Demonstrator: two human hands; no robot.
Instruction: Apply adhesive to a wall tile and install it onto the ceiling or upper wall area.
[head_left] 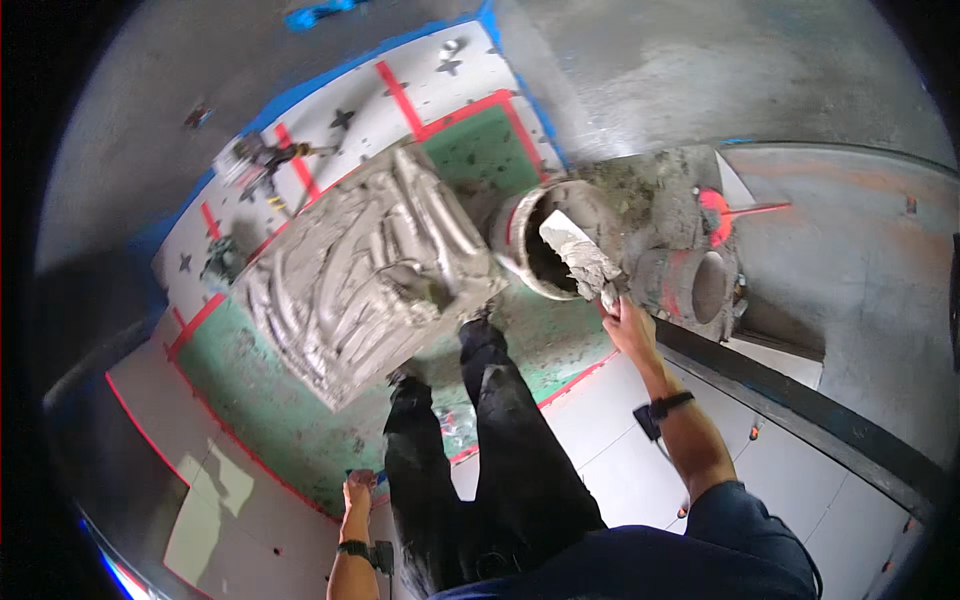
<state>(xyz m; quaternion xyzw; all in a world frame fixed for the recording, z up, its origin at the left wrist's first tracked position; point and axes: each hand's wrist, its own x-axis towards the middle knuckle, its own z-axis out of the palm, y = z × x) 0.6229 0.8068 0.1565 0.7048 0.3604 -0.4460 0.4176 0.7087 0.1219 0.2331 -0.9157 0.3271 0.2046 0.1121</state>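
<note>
My right hand (630, 330) is closed around the handle of a trowel (567, 228). Wet grey mortar (590, 265) clings to its blade, which is over the mouth of a dirty bucket (515, 235). Left of the bucket, in front of my legs, lies a large slab (330, 375) coated on top with grey mortar in curved ridges. Low beside my left leg, my left hand (357, 495) is closed on a small object with blue on it; its kind is too unclear to name.
A second, smaller bucket (708, 287) lies tipped at the right, near a red disc-like tool (715, 215) with a long handle. A power tool (250, 165) rests on pale tiles at the far left. Green covering (240, 350), edged with red tape, surrounds the slab. A dark ledge (800, 410) runs along the right.
</note>
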